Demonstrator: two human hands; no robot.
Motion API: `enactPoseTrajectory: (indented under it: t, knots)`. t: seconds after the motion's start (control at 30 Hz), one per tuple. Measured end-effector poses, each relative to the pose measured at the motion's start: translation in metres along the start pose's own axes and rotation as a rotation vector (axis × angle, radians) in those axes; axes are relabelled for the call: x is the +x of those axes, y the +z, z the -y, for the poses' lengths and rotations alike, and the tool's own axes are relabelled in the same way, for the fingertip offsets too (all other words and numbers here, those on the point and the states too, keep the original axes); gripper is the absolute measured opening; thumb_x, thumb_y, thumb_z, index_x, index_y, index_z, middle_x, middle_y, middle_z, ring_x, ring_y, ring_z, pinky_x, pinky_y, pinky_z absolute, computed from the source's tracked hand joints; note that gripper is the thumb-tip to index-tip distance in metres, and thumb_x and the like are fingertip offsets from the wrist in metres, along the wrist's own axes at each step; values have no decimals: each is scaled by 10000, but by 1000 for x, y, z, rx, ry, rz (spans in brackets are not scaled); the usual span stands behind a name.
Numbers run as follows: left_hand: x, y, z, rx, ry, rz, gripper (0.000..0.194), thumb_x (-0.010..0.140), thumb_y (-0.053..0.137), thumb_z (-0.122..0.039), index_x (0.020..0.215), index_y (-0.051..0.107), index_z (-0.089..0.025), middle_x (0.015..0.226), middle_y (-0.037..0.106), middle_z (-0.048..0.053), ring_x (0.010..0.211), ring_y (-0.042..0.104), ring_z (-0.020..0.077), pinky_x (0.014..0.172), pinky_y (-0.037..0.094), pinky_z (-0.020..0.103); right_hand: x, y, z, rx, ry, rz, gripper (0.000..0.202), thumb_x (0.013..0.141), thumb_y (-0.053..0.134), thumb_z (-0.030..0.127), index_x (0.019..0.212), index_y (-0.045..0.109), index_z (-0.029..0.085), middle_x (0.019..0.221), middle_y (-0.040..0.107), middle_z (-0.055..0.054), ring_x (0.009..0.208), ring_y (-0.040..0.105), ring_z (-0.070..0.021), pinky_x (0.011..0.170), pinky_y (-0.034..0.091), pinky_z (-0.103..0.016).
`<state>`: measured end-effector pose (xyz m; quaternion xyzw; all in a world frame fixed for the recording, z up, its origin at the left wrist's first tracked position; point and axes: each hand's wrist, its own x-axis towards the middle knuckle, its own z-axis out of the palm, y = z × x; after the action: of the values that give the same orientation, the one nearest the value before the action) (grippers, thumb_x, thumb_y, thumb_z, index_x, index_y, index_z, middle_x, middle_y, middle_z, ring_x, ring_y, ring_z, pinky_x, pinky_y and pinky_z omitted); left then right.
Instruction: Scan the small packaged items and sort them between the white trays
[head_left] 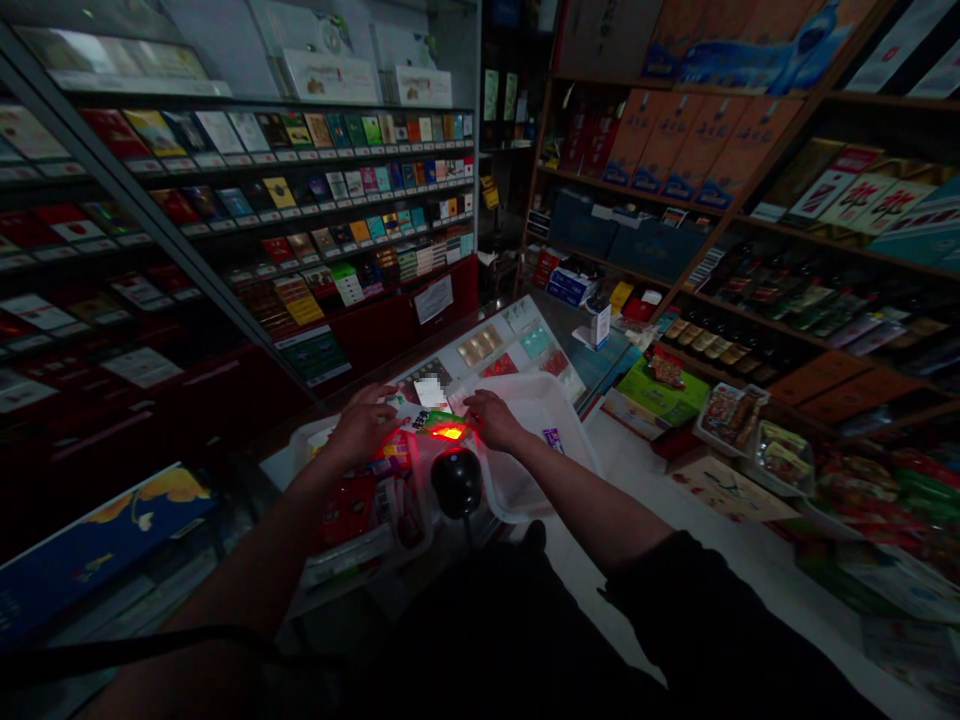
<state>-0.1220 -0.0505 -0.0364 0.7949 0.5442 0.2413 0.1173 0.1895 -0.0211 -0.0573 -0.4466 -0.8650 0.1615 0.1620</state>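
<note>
A small green and white snack packet (429,420) is stretched between my two hands, lit by a red glow on its near side. My left hand (365,428) pinches its left end, and my right hand (493,418) has the right end between closed fingers. Just below the packet stands a black barcode scanner (456,483), which the red light comes from. Under my left hand is a plastic bin (424,535) filled with colourful packets. A white plastic bin (577,450) lies below my right hand, with a small purple packet (553,440) inside.
The bins rest on a glass counter (525,320) displaying flat packs. Shelves of cigarette packs (360,185) line the left wall. Bottles and boxes (690,140) fill the right-hand shelves. Snack tubs (780,455) stand at the right, and a blue box (105,550) at the left.
</note>
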Motion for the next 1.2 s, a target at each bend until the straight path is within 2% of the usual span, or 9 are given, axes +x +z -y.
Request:
enactPoseTrajectory:
  t: [0.17, 0.47, 0.63, 0.77, 0.93, 1.07, 1.2]
  knots:
    - [-8, 4, 5, 7, -17, -1, 407, 925, 592, -555, 753, 774, -235, 1445, 653, 104, 1405, 519, 348, 1236, 364, 579, -1, 5, 4, -11, -25, 18, 155, 989, 625, 170, 952, 773, 191, 1213, 765, -122, 1240, 631, -257, 1167, 412, -464]
    - [-21, 3, 7, -14, -58, -2, 374, 920, 596, -532, 767, 769, -237, 1462, 639, 85, 1412, 503, 324, 1237, 370, 546, -3, 9, 12, 38, -8, -5, 164, 1003, 614, 163, 1018, 777, 167, 1203, 770, -134, 1218, 638, -255, 1116, 441, -414]
    - [-24, -2, 1, -36, -81, 6, 366, 909, 594, -526, 815, 790, -232, 1440, 651, 102, 1360, 557, 319, 1215, 404, 531, -3, 7, 14, 53, -21, -10, 152, 1003, 612, 158, 1012, 763, 162, 1182, 767, -130, 1215, 636, -252, 1121, 422, -411]
    - [-29, -10, -8, -96, -134, -26, 456, 921, 577, -616, 854, 803, -226, 1441, 647, 116, 1330, 593, 328, 1191, 446, 520, -1, 0, 20, 82, -2, -25, 126, 991, 627, 162, 987, 753, 173, 1151, 760, -116, 1178, 640, -244, 1103, 427, -404]
    - [-45, -25, -12, -164, -249, -90, 562, 910, 547, -722, 890, 804, -222, 1434, 646, 114, 1269, 639, 310, 1104, 538, 460, -1, -11, 39, 134, -40, -62, 128, 975, 648, 167, 890, 742, 181, 1104, 761, -96, 1127, 645, -231, 1086, 441, -379]
    - [-63, -37, -8, -134, -295, -108, 546, 927, 519, -699, 895, 786, -225, 1424, 656, 102, 1238, 654, 294, 1070, 562, 427, -7, -16, 65, 139, -126, -67, 79, 936, 704, 201, 883, 761, 187, 1291, 729, -108, 1308, 576, -272, 1169, 389, -430]
    - [-87, -36, 1, -79, -310, -123, 451, 934, 531, -599, 858, 759, -218, 1411, 662, 115, 1255, 633, 299, 1109, 534, 457, -22, -14, 101, 81, -194, -59, 72, 899, 730, 234, 905, 780, 181, 1354, 701, -115, 1451, 460, -340, 1217, 332, -501]
